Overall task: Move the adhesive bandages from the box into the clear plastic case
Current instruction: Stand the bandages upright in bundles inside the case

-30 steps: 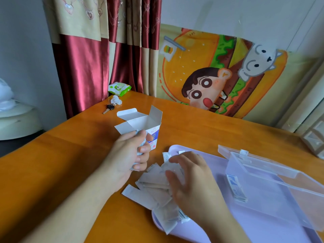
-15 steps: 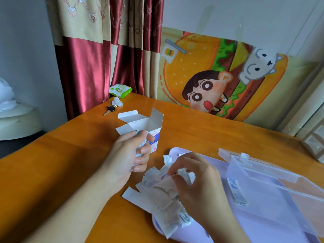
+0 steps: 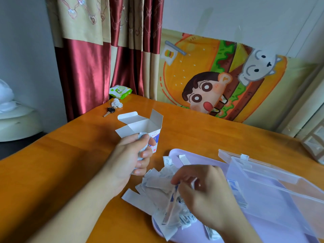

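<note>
Paper-wrapped white adhesive bandages [image 3: 157, 193], pinched by the right hand [image 3: 206, 195], should be squared before entering the clear plastic case [image 3: 273, 190], while the left hand [image 3: 129, 156] clutches others.

1. My left hand [image 3: 130, 157] is bare: no glove, ring or watch.
2. My right hand [image 3: 206, 195] is bare too.
3. Both forearms show uncovered, no sleeve in view.

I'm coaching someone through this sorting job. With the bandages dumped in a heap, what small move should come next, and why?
Probably carry the right hand with the bandages it is pinching over to the open clear case and drop them in: the box looks empty, the heap lies outside the case.
</note>
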The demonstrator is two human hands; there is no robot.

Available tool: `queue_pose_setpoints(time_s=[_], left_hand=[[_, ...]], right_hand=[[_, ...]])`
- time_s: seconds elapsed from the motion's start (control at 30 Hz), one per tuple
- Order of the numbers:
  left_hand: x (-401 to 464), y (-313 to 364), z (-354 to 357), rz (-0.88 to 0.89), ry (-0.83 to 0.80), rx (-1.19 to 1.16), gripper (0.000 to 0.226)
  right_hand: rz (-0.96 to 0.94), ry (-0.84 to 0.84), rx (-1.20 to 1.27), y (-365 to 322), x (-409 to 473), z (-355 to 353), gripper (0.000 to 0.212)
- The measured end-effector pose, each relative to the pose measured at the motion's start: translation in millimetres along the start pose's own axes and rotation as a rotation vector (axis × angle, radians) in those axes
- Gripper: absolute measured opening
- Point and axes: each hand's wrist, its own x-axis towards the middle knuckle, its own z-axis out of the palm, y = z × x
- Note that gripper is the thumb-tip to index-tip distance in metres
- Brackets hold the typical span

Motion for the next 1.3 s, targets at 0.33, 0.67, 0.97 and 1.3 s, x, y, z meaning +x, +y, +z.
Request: queue_pose_setpoints(time_s=[0.33,0.67,0.97,1.3], left_hand=[[-1.3,0.0,6.6,-0.011,-0.021,0.085,0.029],[-0.6,-1.2,9.1,-0.048,-0.033,0.101,0.027],[-0.4,-2.0,9.2,-0.039,-0.014,0.097,0.028],[-1.8,-1.1,5.5,-0.055,0.019,0.224,0.042]], right_hand=[[-0.031,0.072,-0.281,17.9,11.5,25.1,0.036],[-0.004,0.092,-0.304,19.6,18.2,43.9,0.008],[0.185,0.172,0.053,10.0,13.5,27.3,0.017],[0.140,0.169,0.297,11.0,12.0,0.8,0.022]])
